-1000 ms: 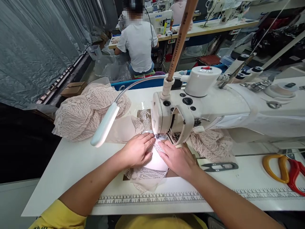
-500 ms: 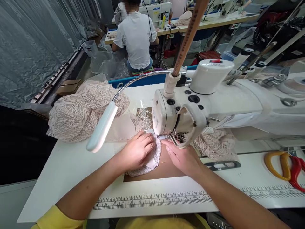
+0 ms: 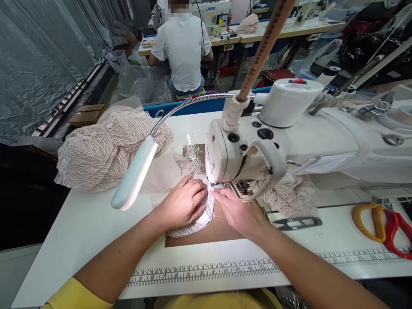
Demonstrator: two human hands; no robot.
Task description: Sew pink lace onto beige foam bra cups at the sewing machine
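Note:
A pale lace piece point(image 3: 210, 207) with a rounded edge lies beneath the needle area of a white sewing machine point(image 3: 217, 150). My left hand point(image 3: 185, 201) rests on it from the left, its fingers bent together and holding the fabric down. From the right, my right hand point(image 3: 240, 210) reaches in with the index finger stretched out. Its fingertip touches the lace edge just in front of the metal presser foot point(image 3: 220, 186). The finger guard hides part of that hand. A brown plate point(image 3: 222, 229) lies under the fabric and both hands.
Left of the machine are a heap of lace pieces point(image 3: 93, 150) and a lamp point(image 3: 135, 174) on a bendable neck. More lace point(image 3: 289, 195), thread snips point(image 3: 298, 223) and scissors point(image 3: 392, 234) lie right. A ruler strip point(image 3: 199, 272) runs along the front. Ahead sits a person point(image 3: 182, 51).
The view has shifted slightly. My right index finger has come a little further left onto the lace edge. My left hand keeps its place on the fabric.

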